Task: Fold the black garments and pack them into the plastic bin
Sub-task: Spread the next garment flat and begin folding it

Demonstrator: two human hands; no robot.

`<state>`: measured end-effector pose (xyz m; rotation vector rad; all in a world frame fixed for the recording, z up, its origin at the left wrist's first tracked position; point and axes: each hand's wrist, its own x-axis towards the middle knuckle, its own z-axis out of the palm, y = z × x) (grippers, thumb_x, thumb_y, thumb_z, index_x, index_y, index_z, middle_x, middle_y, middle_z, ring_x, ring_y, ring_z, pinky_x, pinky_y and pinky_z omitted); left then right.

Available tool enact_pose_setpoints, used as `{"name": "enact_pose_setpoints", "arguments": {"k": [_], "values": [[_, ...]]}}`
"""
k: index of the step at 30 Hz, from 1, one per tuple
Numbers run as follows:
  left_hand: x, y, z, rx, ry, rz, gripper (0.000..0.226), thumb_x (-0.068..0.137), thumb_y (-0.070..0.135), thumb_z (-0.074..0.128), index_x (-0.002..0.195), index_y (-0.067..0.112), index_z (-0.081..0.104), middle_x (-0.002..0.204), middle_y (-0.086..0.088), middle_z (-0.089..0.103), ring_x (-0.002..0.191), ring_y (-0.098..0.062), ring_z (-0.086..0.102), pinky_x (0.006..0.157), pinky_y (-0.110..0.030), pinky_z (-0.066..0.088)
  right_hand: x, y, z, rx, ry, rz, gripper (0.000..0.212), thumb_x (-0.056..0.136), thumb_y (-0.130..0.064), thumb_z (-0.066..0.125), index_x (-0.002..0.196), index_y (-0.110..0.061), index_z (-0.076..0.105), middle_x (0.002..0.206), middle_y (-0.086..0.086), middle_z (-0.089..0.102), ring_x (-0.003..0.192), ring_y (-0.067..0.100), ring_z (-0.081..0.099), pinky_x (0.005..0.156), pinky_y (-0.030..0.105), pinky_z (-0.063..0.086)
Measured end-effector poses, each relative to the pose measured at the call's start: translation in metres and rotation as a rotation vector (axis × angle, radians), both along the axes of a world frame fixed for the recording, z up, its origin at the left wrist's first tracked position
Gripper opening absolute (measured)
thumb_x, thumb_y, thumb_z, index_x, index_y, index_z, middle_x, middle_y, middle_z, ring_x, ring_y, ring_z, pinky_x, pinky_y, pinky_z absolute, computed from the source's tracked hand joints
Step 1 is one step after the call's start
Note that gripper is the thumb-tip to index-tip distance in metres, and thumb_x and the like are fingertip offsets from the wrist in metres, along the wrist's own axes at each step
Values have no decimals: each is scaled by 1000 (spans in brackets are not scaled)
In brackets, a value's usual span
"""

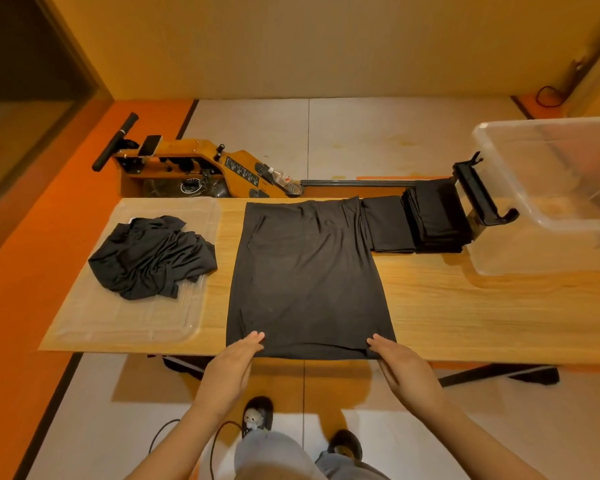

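A black garment [309, 275] lies spread flat in the middle of the wooden table [482, 313], its sides folded in. My left hand [238, 355] rests flat with straight fingers on its near left corner. My right hand [395, 355] lies the same way on the near right corner. A crumpled heap of black garments [153, 258] sits on a clear plastic lid [125, 323] at the left. A stack of folded black garments [433, 216] stands at the back right, with one folded piece [385, 223] beside it. The clear plastic bin [551, 188] stands tilted at the far right.
Behind the table a wooden rowing machine [205, 168] lies on the floor, a plastic bottle [281, 176] on it. A black bracket [478, 192] sits between the folded stack and the bin. My shoes [257, 414] and a cable [215, 441] are below the table's near edge.
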<state>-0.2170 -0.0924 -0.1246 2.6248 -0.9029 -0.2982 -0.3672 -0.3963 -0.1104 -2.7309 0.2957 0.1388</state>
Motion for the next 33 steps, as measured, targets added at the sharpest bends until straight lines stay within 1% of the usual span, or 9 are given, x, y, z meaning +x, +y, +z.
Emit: {"name": "enact_pose_setpoints", "arguments": {"k": [3, 5, 7, 13, 17, 20, 25, 30, 33], "values": [[6, -4, 21, -31, 29, 59, 22, 98, 14, 49, 114, 24, 60, 103, 11, 64, 96, -2, 56, 82, -12, 43, 8, 3, 21, 90, -54, -120, 23, 98, -22, 50, 119, -25, 58, 109, -9, 65, 101, 10, 61, 82, 17, 44], [12, -7, 32, -9, 16, 23, 8, 100, 19, 48, 102, 26, 52, 79, 13, 55, 71, 0, 48, 58, -13, 35, 16, 6, 33, 131, -101, -162, 16, 98, -22, 49, 112, -26, 56, 96, -11, 62, 89, 7, 60, 70, 13, 40], [17, -9, 41, 27, 28, 3, 7, 100, 27, 48, 94, 26, 45, 70, 15, 47, 62, -1, 43, 51, -17, 30, 24, 8, 40, 156, -104, -175, 12, 100, -24, 47, 110, -26, 52, 91, -13, 58, 81, 4, 58, 63, 11, 39], [32, -2, 49, 163, 31, -87, 38, 93, 22, 57, 85, 36, 22, 67, 13, 42, 57, -4, 39, 49, -19, 29, 34, 3, 46, 275, -122, -212, 3, 96, -25, 54, 99, -27, 54, 83, -11, 62, 73, 5, 60, 62, 17, 47], [34, 4, 51, 87, 89, 12, 31, 92, 19, 57, 114, 35, 43, 93, 13, 63, 77, -2, 56, 64, -13, 42, 36, -3, 49, 345, -189, -209, 7, 93, -22, 61, 94, -28, 59, 80, -15, 63, 74, 3, 61, 63, 18, 48], [42, 1, 56, -77, 248, 114, 28, 90, 10, 57, 95, 38, 58, 90, 17, 66, 85, 0, 60, 74, -17, 46, 44, -6, 51, 409, -221, -227, 10, 92, -19, 61, 91, -30, 60, 80, -17, 63, 76, 1, 61, 64, 15, 47], [80, -18, 87, -401, 453, 395, 29, 93, -2, 52, 81, 19, 68, 79, 6, 67, 81, 4, 60, 67, -7, 43, 82, -20, 69, 567, -264, -283, 20, 94, -15, 58, 82, -30, 60, 79, -13, 64, 81, 1, 60, 63, 16, 45], [155, -45, 113, -391, 542, 344, 27, 98, 6, 48, 84, 12, 70, 89, -1, 67, 88, -11, 61, 69, -18, 44, 149, -46, 90, 585, -216, -347, 11, 95, -22, 57, 86, -24, 63, 82, -9, 65, 80, 0, 59, 68, 24, 48], [216, -69, 119, -359, 530, 295, 23, 98, 9, 50, 88, 12, 70, 91, -1, 68, 88, -8, 61, 66, -11, 43, 204, -68, 92, 473, -202, -380, 8, 95, -26, 57, 89, -24, 62, 84, -8, 65, 83, 11, 62, 67, 28, 47]]}}
